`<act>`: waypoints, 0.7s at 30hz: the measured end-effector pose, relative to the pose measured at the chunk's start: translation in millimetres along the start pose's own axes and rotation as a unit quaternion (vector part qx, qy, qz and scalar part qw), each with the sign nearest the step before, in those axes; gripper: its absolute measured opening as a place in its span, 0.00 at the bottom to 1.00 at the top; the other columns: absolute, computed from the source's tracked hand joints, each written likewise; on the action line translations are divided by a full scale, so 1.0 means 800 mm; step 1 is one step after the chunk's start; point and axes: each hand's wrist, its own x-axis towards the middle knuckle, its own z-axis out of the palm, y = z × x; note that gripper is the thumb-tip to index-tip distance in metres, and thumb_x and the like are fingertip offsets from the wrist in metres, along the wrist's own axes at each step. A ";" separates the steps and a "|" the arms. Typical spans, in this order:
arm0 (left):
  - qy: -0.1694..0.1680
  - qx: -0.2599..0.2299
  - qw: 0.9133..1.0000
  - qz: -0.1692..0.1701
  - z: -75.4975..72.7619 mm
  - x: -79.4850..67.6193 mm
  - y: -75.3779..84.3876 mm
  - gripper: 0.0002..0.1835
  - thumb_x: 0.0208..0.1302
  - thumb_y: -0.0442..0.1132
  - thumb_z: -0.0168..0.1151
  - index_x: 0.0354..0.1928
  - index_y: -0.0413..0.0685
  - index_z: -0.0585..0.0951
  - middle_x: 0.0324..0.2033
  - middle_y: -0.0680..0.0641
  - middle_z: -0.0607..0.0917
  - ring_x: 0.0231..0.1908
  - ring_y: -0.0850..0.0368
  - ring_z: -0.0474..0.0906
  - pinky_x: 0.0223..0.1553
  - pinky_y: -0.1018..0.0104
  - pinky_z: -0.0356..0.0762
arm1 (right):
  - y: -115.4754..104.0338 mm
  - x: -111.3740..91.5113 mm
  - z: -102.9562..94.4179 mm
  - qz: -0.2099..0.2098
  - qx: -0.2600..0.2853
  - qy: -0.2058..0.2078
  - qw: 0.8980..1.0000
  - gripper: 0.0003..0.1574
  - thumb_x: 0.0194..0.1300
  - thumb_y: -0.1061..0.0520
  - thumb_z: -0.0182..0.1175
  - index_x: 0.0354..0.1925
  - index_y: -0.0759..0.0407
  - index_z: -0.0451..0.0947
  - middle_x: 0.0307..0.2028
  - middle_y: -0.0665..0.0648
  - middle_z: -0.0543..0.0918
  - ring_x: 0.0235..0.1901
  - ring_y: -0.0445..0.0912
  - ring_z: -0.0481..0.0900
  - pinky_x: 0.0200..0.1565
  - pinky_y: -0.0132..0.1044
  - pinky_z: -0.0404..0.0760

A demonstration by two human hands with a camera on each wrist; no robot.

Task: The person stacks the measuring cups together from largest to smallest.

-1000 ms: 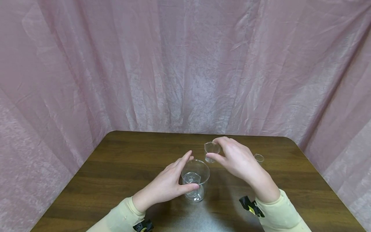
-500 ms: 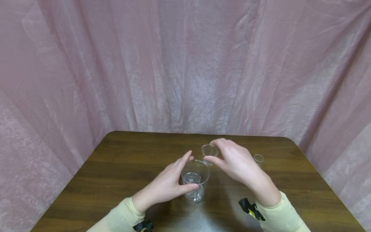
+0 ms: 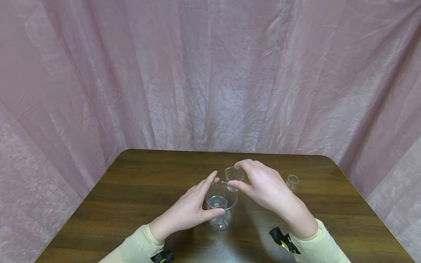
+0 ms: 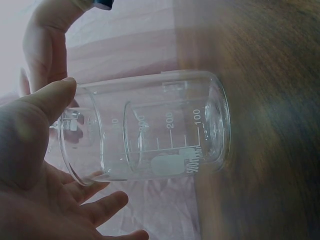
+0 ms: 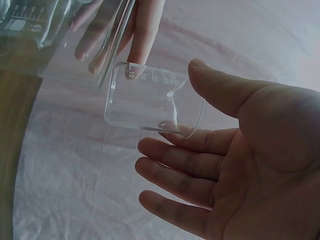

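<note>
The left hand (image 3: 192, 208) grips the large glass beaker (image 3: 221, 204) standing upright on the desk (image 3: 131, 190), a smaller beaker nested inside. The right hand (image 3: 263, 186) pinches a small beaker (image 3: 234, 176) tilted just above the large beaker's far rim, mouth leaning leftward.

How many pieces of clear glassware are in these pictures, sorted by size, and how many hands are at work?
Large beakers: 1, the large beaker on the table, held by the left hand.
Medium beakers: 1, nested inside the large one.
Small beakers: 2, the tilted small beaker in the right hand; another standing apart.
Hands: 2.
Total: 4 beakers, 2 hands.
</note>
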 end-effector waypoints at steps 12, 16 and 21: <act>-0.002 -0.003 1.000 -0.005 0.001 -0.001 -0.002 0.61 0.70 0.62 0.76 0.91 0.51 0.49 0.80 0.47 0.73 0.76 0.39 0.71 0.74 0.32 0.67 | -0.009 -0.002 0.007 -0.020 0.005 -0.018 1.000 0.30 0.71 0.37 0.75 0.61 0.53 0.85 0.57 0.51 0.89 0.55 0.50 0.87 0.50 0.55 0.87; -0.003 -0.006 1.000 -0.002 0.000 -0.001 -0.001 0.61 0.70 0.62 0.76 0.91 0.52 0.48 0.80 0.46 0.73 0.76 0.38 0.71 0.74 0.31 0.66 | -0.011 -0.003 0.010 -0.029 0.009 -0.020 0.999 0.30 0.71 0.38 0.76 0.60 0.53 0.85 0.56 0.51 0.89 0.55 0.50 0.87 0.50 0.55 0.87; -0.001 -0.009 1.000 -0.002 0.000 -0.001 -0.001 0.61 0.70 0.62 0.76 0.91 0.52 0.48 0.80 0.46 0.72 0.77 0.40 0.70 0.75 0.32 0.65 | -0.013 -0.002 0.013 -0.033 0.018 -0.025 0.999 0.27 0.70 0.38 0.77 0.57 0.51 0.85 0.55 0.49 0.88 0.54 0.48 0.87 0.50 0.54 0.87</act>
